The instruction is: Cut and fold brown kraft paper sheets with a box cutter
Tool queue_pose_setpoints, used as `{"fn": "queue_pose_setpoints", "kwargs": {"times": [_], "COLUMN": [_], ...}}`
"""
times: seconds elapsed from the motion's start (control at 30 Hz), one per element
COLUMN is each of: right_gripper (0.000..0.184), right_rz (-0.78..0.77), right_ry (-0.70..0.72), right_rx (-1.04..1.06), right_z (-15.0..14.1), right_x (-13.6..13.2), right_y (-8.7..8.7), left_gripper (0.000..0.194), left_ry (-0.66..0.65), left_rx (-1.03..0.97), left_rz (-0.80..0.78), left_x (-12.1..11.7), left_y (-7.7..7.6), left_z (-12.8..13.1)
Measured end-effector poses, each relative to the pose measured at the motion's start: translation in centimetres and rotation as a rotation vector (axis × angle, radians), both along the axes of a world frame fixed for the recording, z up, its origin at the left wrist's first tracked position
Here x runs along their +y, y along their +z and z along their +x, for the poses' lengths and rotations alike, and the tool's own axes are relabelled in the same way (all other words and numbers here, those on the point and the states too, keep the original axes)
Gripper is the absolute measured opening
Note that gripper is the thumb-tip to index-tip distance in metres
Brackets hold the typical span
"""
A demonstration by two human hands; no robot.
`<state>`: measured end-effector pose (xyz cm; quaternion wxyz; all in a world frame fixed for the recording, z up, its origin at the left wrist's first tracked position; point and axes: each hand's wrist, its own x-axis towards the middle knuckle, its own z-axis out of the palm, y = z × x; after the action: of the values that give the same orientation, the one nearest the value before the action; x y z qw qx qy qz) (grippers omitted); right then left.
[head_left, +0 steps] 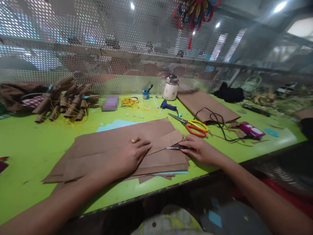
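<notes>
Brown paper stack (pixel 105 143), 8 o'clock of ctr, lower edge nr green table (pixel 22 143) front edge; tabletop extends to 9. L hand (pixel 133 155) palm-down atop, not gripping; R hand (pixel 201 149), paper's 3 o'clock, grips blade (pixel 173 147) aimed 9.

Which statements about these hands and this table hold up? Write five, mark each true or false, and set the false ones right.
1. The left hand rests on the brown paper. True.
2. The right hand grips the scissors. False: it holds a dark pointed tool; the scissors lie on the table beyond that hand.
3. A ring shows on the left hand. True.
4. The pale flask lies on its side. False: it stands upright.
5. The blue glue gun lies on the table. True.
</notes>
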<state>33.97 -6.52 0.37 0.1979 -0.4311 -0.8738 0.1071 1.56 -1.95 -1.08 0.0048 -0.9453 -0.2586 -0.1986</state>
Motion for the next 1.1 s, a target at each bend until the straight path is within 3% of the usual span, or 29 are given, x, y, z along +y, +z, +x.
{"fn": "queue_pose_setpoints", "kwargs": {"times": [1.1], "right_gripper": [0.027], "right_rz": [-0.034], "right_ry": [0.036], "right_rx": [0.002], "right_z": [-3.4], "right_x": [-0.2], "right_y": [1.5], "left_gripper": [0.035], "left_ry": [0.016], "left_rx": [0.008], "left_rz": [-0.028], "left_x": [-0.5], "left_y": [0.4], "left_z": [0.1]}}
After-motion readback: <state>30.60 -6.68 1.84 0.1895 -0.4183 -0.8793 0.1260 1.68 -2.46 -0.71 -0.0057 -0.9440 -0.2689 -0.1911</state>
